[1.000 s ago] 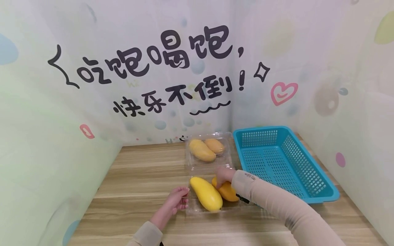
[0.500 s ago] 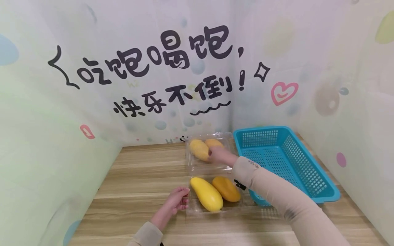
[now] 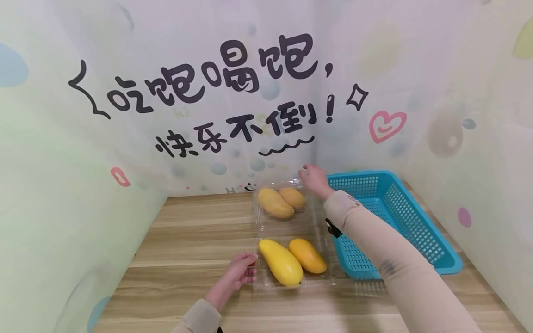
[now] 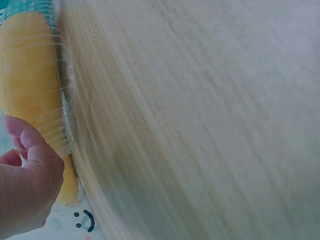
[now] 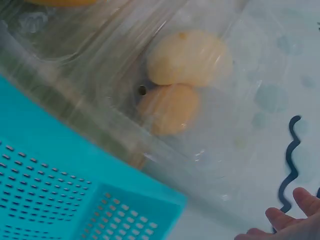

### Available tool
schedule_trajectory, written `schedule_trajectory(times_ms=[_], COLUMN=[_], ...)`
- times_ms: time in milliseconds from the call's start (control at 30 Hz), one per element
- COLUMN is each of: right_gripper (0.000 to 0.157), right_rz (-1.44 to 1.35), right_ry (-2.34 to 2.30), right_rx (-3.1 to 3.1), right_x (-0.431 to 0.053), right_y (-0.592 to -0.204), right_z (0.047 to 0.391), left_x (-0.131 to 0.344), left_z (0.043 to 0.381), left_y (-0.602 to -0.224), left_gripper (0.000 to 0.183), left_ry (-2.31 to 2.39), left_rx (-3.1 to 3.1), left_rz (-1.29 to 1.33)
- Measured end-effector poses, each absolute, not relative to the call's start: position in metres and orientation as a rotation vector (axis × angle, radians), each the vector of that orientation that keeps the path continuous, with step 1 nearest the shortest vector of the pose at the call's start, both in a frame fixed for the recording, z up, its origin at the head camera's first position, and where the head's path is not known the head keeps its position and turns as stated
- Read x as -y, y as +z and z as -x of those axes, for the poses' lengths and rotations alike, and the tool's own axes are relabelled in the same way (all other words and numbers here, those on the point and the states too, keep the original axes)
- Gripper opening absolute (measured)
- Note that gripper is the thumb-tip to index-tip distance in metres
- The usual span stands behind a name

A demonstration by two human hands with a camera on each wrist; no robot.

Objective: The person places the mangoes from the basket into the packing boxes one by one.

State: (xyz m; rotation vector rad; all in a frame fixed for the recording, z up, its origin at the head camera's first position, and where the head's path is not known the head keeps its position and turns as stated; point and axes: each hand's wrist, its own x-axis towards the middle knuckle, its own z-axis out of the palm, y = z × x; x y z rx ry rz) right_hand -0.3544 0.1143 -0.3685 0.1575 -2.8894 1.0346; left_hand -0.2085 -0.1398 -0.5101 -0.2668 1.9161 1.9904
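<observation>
A clear plastic clamshell container (image 3: pixel 287 227) lies opened out on the wooden table. In its near half are a long yellow mango (image 3: pixel 283 263) and a shorter orange mango (image 3: pixel 308 255). A larger mango (image 3: pixel 275 203) and a smaller mango (image 3: pixel 293 198) show through clear plastic at the far half. My left hand (image 3: pixel 241 269) pinches the container's near left edge, thumb and fingers seen beside a mango (image 4: pixel 30 65) in the left wrist view. At the container's far right corner, my right hand (image 3: pixel 315 180) reaches with loosely extended fingers (image 5: pixel 306 201) and nothing in them.
A blue perforated plastic basket (image 3: pixel 391 176) stands right beside the container, partly behind the right forearm. The wooden tabletop (image 3: pixel 183 240) extends to the left. Printed walls (image 3: pixel 233 171) rise at the back and both sides.
My right hand has moved from the orange mango, over the far mangoes, to the container's far right corner. My left hand stays at the near left edge.
</observation>
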Motion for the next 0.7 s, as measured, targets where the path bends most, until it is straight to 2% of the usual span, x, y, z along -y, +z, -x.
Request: schedule_trajectory(times_ms=[267,700], right_gripper=[0.052,0.059], right_rz=[-0.116,0.059], right_ry=[1.28,1.642], right_rx=[2.893,2.772], right_x=[-0.13,-0.125], right_y=[-0.389,-0.392], right_z=[0.359,0.352], left_x=[0.14,0.144], left_z=[0.208,0.208], left_y=[-0.509,-0.509], left_gripper=[0.021,0.02], left_ry=[1.977,1.971], left_rx=[-1.923,-1.938], left_rz=[0.266,0.25])
